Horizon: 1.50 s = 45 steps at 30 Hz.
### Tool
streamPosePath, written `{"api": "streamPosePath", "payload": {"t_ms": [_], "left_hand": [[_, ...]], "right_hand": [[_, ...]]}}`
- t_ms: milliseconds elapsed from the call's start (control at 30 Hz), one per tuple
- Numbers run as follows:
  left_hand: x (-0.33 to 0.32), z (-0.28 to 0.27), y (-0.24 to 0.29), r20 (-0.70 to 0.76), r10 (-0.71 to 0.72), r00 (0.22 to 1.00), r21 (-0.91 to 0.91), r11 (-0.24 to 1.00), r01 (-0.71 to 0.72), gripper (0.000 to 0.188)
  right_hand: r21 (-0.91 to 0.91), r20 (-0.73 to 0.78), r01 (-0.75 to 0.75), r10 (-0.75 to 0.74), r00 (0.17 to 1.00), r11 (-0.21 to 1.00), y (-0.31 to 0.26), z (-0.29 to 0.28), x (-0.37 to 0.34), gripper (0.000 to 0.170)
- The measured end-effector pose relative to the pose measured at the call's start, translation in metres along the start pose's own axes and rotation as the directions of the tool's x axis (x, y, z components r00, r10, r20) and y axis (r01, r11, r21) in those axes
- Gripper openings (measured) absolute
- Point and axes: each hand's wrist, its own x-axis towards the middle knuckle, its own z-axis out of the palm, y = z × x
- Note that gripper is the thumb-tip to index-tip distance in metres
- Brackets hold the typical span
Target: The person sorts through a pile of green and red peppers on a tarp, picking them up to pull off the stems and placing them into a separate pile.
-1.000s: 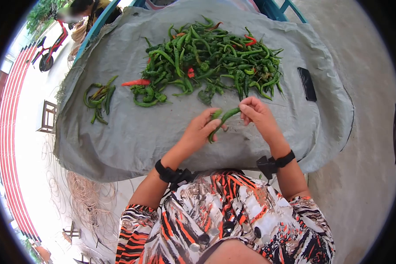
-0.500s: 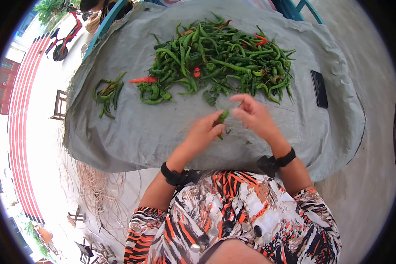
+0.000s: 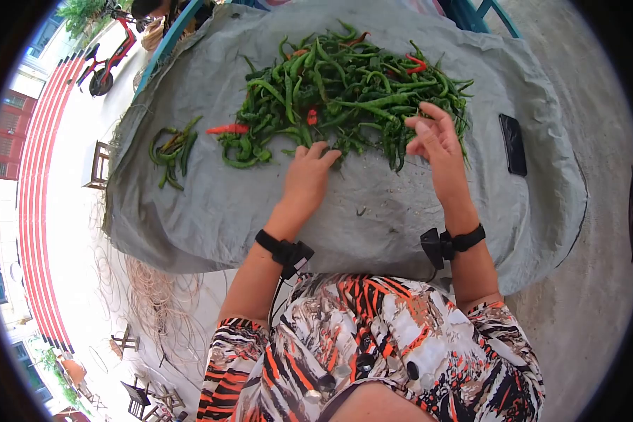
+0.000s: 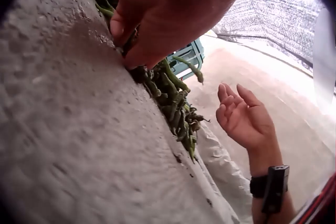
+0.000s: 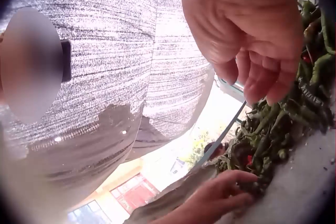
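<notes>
A large heap of green chili peppers (image 3: 316,84) with a few red ones lies on a grey cloth (image 3: 225,218). At the heap's near edge my left hand (image 3: 309,172) reaches down, back of the hand up. In the left wrist view, its thumb and fingertips (image 4: 119,27) pinch a dark green pepper, mostly hidden by the hand. My right hand (image 3: 435,137) hovers over the heap's right side, fingers loosely bent. Its palm shows bare in the left wrist view. One green pepper (image 4: 191,70) stands out above the heap's outline there.
A small group of green peppers (image 3: 172,151) lies apart at the left. A red pepper (image 3: 228,129) points out from the heap's left edge. A black phone (image 3: 513,145) rests on the cloth at the right. Teal rails (image 3: 498,17) border the far side.
Earlier both hands held a green pepper near me, then only the left. That pepper is out of both hands. The left hand moved forward to the heap, the right forward and rightward over it.
</notes>
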Motion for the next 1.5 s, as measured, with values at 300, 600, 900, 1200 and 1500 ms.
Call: {"api": "streamPosePath", "payload": {"t_ms": [300, 600, 900, 1200, 1500], "left_hand": [[-0.013, -0.018, 0.025, -0.009, -0.11, 0.994, -0.384, 0.918, 0.099, 0.028], [-0.034, -0.028, 0.009, -0.04, -0.234, 0.971, -0.38, 0.903, 0.201, 0.032], [-0.035, -0.053, -0.086, -0.256, -0.262, 0.93, 0.274, 0.903, 0.33, 0.056], [-0.037, -0.059, -0.087, -0.164, -0.121, 0.979, 0.123, 0.982, 0.142, 0.038], [-0.048, -0.072, -0.039, -0.06, -0.05, 0.997, -0.209, 0.977, 0.036, 0.032]], "right_hand": [[-0.429, 0.371, -0.066, 0.243, 0.896, 0.901, 0.028, 0.026, -0.045, 0.025], [-0.353, 0.31, -0.11, 0.227, 0.923, 0.929, 0.026, 0.019, -0.034, 0.018], [-0.123, 0.074, -0.059, 0.068, 0.995, 0.991, 0.016, 0.009, -0.019, 0.035], [-0.576, 0.499, 0.144, 0.206, 0.842, 0.805, 0.015, 0.048, -0.063, 0.035], [-0.454, 0.326, 0.137, 0.021, 0.945, 0.881, 0.033, 0.131, -0.071, 0.027]]}}
